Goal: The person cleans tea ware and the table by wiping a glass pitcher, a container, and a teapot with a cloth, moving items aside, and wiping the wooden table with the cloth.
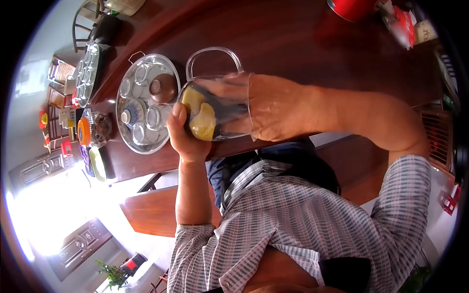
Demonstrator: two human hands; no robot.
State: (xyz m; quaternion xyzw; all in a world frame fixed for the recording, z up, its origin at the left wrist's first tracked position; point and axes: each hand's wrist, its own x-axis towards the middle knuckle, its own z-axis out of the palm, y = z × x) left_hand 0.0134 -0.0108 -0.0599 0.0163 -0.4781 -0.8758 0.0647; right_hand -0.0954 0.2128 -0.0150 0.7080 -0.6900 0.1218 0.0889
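A clear glass pitcher (228,105) lies on its side in the air above the table edge, its handle (215,51) pointing away from me. My left hand (188,136) grips the pitcher around its base, thumb up along the glass. My right hand (273,105) reaches through the pitcher's mouth, with its fingers seen through the glass. At the fingertips, a yellow sponge-like piece (202,122) is pressed against the inside near the base. Reflections partly hide how the fingers grip it.
Left of the pitcher, a round metal tray (121,112) holds several upturned glasses, a brown cup (163,88) and a patterned cup (133,114). An orange-lidded jar (84,131) and another tray of glasses (88,73) stand farther left. A red container (352,7) stands at the far right.
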